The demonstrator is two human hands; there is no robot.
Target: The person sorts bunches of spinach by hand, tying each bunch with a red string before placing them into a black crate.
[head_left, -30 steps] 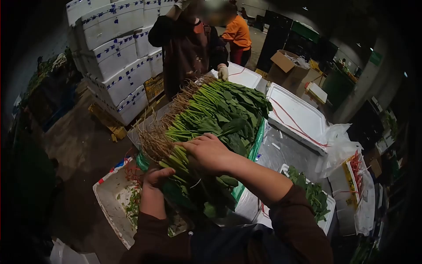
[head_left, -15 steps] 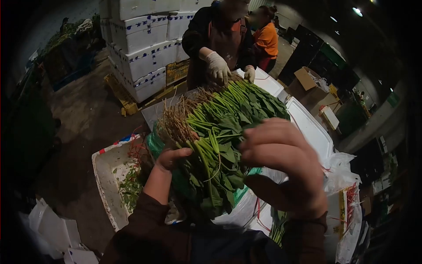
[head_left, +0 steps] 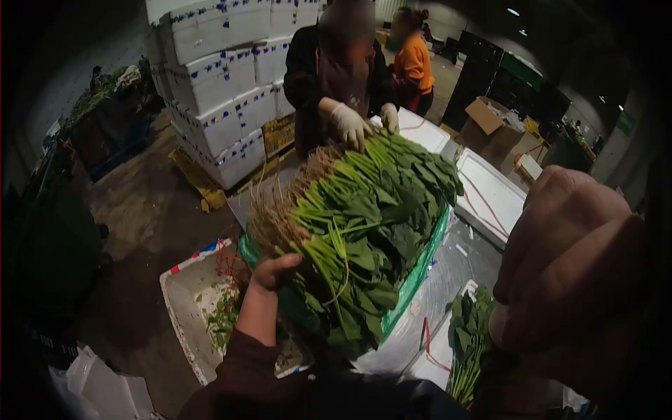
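Observation:
A long pile of spinach [head_left: 378, 203] with brown roots [head_left: 280, 217] at its left side lies on green plastic [head_left: 418, 280]. My left hand [head_left: 275, 271] grips the pile's near left end, thumb against the stems; its other fingers are hidden beneath the greens. My right hand [head_left: 570, 255] is raised close to the camera at the right, apart from the pile. Its fingers are curled in, and what they hold, if anything, cannot be seen. Below it, a smaller bunch of spinach [head_left: 467, 343] lies beside a red tie [head_left: 430, 343].
Across the pile, a co-worker's gloved hands [head_left: 350, 126] touch its far end. A white foam box [head_left: 183, 308] with loose leaves stands at lower left. A white foam lid [head_left: 490, 192] lies at right on the metal table [head_left: 448, 269]. Foam boxes [head_left: 224, 91] are stacked behind.
My right hand has moved from over the leaves out to the right and nearer the camera, uncovering the metal table and the smaller bunch. My left hand stays at the pile's end.

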